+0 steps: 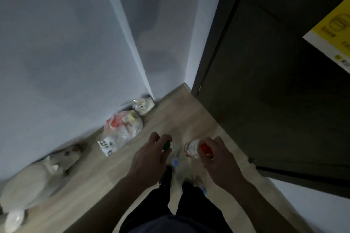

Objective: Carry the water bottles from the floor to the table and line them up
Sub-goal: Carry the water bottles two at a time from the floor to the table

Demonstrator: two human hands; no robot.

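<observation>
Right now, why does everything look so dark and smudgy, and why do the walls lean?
Head view: the room is dim, so colours look grey. Motion blur smears the left hand, the right hand and the red-capped bottle. The wide lens bends the walls and the dark door so they lean. No glare anywhere.

Dim corner here: pale walls (66, 53) meet a light wood floor (98, 179), dark door (274, 90) at right, plastic bags (121, 130) along the skirting.
</observation>
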